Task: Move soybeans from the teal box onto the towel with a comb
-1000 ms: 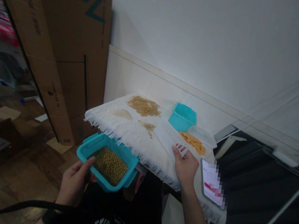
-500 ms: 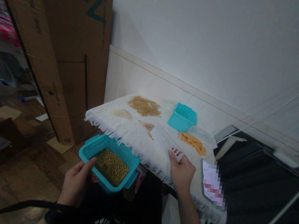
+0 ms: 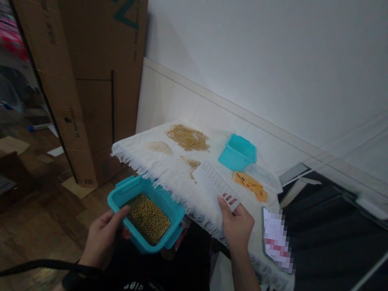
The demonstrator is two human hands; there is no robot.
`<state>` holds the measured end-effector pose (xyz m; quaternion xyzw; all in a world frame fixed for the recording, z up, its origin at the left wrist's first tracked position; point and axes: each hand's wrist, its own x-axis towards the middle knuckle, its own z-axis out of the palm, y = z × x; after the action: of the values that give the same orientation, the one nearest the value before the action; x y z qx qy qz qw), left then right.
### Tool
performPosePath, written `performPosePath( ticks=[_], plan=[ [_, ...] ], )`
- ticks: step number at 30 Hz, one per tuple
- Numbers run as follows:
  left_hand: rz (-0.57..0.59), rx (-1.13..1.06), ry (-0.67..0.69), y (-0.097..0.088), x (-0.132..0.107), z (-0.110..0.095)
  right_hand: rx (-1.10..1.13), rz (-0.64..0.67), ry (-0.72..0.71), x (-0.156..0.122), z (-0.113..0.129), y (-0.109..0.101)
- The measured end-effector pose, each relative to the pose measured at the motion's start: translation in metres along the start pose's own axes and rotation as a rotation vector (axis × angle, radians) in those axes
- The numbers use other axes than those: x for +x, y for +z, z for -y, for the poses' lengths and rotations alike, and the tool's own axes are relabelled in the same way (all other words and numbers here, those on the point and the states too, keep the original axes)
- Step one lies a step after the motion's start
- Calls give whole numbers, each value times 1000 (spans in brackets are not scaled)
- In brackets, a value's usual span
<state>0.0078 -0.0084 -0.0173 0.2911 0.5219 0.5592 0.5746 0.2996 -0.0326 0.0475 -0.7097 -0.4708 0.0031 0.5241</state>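
My left hand (image 3: 103, 239) grips the near edge of a teal plastic container (image 3: 145, 212) filled with yellow-green beans, holding it just below the front edge of a small table covered with a white fringed towel (image 3: 171, 173). My right hand (image 3: 238, 225) holds a white flat card-like scraper (image 3: 215, 184) with red marks, laid on the towel beside a small pile of beans (image 3: 193, 164). A larger pile of beans (image 3: 188, 137) and a pale pile (image 3: 159, 147) lie further back.
A second teal container (image 3: 237, 152) stands at the back of the table, with an orange item (image 3: 249, 184) and a clear lid (image 3: 265, 175) beside it. A phone (image 3: 275, 238) lies right of my hand. Tall cardboard boxes (image 3: 84, 51) lean on the left.
The container in my left hand has shifted slightly right, closer under the table edge. The scraper in my right hand has slid a little toward the left over the towel.
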Motion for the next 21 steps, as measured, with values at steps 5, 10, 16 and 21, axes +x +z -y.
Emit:
performPosePath(
  ticks=[5, 10, 16, 21],
  plan=[
    [27, 41, 10, 0, -2, -2, -7, 35, -12, 1, 2, 2],
    [14, 56, 35, 0, 0, -1, -12, 91, -19, 4, 3, 7],
    [2, 52, 47, -1, 1, -2, 16, 162, -68, -4, 9, 6],
    [10, 12, 16, 1, -2, -9, 83, 236, -92, -25, 21, 5]
  ],
)
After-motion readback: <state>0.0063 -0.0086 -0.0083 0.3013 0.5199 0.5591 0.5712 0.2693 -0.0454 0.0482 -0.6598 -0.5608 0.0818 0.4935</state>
